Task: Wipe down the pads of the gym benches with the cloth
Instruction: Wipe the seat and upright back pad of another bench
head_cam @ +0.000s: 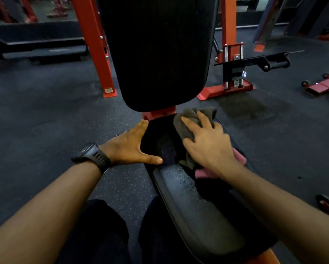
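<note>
A black seat pad (160, 141) lies just below the tall black back pad (158, 54) of a red-framed bench. My right hand (207, 143) presses a grey cloth (190, 121) onto the right side of the seat pad, fingers spread over it. A pink cloth (240, 156) shows under that wrist. My left hand (131, 147) rests flat against the seat pad's left edge, fingers straight, thumb stretched across the front. A second black pad (194, 210) lies nearer to me, with pale specks on it.
Red frame uprights (95, 46) stand left and right of the back pad. A black footplate arm (255, 62) sticks out at the right. Red parts with small wheels (323, 85) lie on the dark rubber floor (45, 115). My legs are at the bottom.
</note>
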Demonstrator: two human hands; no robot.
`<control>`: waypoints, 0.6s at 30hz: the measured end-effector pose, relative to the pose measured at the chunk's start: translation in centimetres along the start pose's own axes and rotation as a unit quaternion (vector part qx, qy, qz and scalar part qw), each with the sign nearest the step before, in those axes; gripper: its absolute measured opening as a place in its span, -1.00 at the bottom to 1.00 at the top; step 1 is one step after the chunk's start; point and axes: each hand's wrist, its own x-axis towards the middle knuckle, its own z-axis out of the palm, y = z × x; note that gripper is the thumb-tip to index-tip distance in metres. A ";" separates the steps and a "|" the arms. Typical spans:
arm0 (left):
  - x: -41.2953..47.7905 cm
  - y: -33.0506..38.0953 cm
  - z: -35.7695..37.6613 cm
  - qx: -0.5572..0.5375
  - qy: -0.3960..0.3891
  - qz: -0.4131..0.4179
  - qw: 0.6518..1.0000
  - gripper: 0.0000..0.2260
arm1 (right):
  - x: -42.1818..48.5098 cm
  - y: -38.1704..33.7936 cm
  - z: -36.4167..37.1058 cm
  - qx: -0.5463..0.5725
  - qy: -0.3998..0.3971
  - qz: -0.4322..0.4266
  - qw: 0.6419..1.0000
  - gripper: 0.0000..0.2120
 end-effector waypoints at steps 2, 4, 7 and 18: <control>-0.2 -0.1 0.2 -0.016 0.002 0.007 1.000 0.36 | -2.0 -1.5 0.4 0.002 -0.009 -0.058 0.998 -0.39; -0.4 0.1 0.2 -0.061 0.009 0.054 0.997 0.24 | -1.8 -4.3 1.5 -0.007 0.010 -0.139 0.990 -0.38; -0.9 -0.1 0.0 -0.088 0.005 0.063 0.994 0.15 | 2.1 -5.6 1.8 -0.019 -0.006 -0.169 0.985 -0.39; -1.8 0.8 0.2 -0.052 0.009 0.021 0.998 0.24 | 0.6 -2.1 1.2 -0.019 0.046 -0.076 0.996 -0.40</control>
